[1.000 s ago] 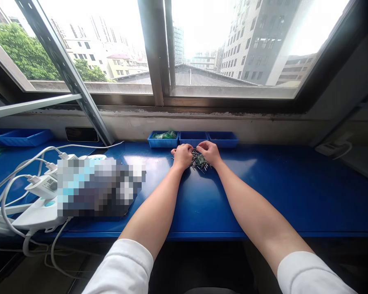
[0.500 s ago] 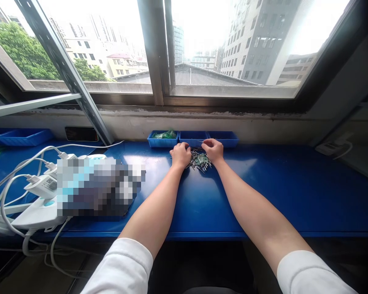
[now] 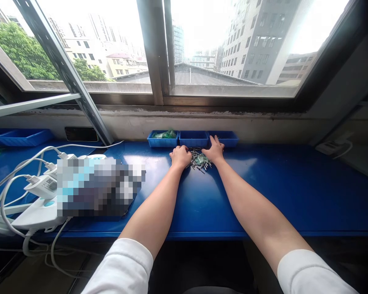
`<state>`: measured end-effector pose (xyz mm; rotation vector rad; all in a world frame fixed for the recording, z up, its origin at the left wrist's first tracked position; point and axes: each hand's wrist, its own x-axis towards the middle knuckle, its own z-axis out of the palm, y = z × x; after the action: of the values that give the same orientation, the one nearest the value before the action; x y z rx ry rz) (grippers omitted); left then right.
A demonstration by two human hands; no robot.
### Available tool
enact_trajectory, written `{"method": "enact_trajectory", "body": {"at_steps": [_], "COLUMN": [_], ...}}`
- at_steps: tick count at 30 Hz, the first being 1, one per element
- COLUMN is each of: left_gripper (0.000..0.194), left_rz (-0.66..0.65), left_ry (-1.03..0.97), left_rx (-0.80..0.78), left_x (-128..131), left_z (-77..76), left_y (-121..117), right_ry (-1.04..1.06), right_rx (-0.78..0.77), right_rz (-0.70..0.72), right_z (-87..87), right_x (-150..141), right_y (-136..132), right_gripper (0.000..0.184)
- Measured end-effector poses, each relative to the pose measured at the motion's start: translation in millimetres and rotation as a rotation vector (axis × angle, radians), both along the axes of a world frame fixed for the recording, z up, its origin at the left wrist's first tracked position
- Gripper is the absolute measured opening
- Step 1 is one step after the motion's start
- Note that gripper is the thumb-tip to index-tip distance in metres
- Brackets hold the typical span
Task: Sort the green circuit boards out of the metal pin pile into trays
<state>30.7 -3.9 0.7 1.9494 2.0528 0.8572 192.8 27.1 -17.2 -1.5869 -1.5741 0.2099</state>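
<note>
A heap of thin metal pieces [image 3: 195, 165], screw-like or pin-like and too small to name surely, lies on the blue tabletop with a greenish clear packet [image 3: 200, 159] among them. At the heap's left edge is my left hand [image 3: 180, 157], its fingers curled together; whatever they hold is hidden. My right hand [image 3: 214, 150] is over the right side of the heap, fingers spread and nothing visible in them. Its fingertips reach the front of the right blue bin [image 3: 230, 141]. Beside that bin stand the middle blue bin [image 3: 193, 140] and the left blue bin [image 3: 162, 142], which contains green packets.
To the left, a white power strip [image 3: 38, 214] with chargers and cables lies beside a blurred-out item [image 3: 101, 188]. A metal shelf post [image 3: 88, 106] rises behind them. A dark phone-like slab [image 3: 81, 134] and more blue trays [image 3: 30, 136] sit at the back left, under the window.
My right hand has gone from pinching a thin metal piece above the heap to spread fingers near the right bin; the piece no longer shows. My left hand has barely moved.
</note>
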Motion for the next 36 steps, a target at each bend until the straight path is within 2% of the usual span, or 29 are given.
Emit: {"method": "enact_trajectory", "body": {"at_steps": [5, 8, 11, 13, 15, 20, 24, 29, 31, 34, 36], "left_gripper": [0.028, 0.028, 0.024, 0.022, 0.021, 0.018, 0.017, 0.016, 0.015, 0.015, 0.015], "left_rz": [-0.020, -0.028, -0.029, -0.030, -0.033, -0.058, -0.067, -0.080, -0.134, -0.258, -0.284], "left_ry": [0.038, 0.058, 0.069, 0.065, 0.056, 0.038, 0.009, -0.099, -0.196, -0.374, -0.447], "left_rx": [-0.005, 0.002, 0.006, 0.009, 0.013, 0.013, 0.027, 0.179, 0.250, 0.274, 0.255], "left_x": [0, 1, 1, 1, 1, -1, -1, 0, 1, 2, 3], "left_z": [-1.2, -1.9, -2.1, -2.0, -1.8, -2.6, -1.7, 4.0, 6.1, 8.2, 9.3], "left_y": [0, 0, -1, -1, -1, 1, 1, -4, -4, -5, -5], "right_ry": [-0.064, -0.090, -0.122, -0.156, -0.200, -0.302, -0.273, -0.227, -0.185, -0.109, -0.049], "right_rx": [0.032, 0.134, 0.178, 0.154, 0.104, -0.043, -0.041, 0.032, 0.103, 0.176, 0.171], "right_rz": [-0.001, 0.006, 0.116, 0.213, 0.278, 0.359, 0.404, 0.379, 0.385, 0.469, 0.533], "right_z": [-0.2, 4.3, 5.5, 3.4, 0.3, -2.9, -1.0, 1.3, 3.9, 9.8, 13.5], "right_x": [-5, -10, -14, -17, -18, -19, -17, -17, -18, -20, -21], "right_y": [-4, -9, -11, -11, -10, -8, -6, -10, -14, -21, -25], "right_gripper": [0.070, 0.053, 0.032, 0.026, 0.027, 0.020, 0.015, 0.016, 0.019, 0.017, 0.014]}}
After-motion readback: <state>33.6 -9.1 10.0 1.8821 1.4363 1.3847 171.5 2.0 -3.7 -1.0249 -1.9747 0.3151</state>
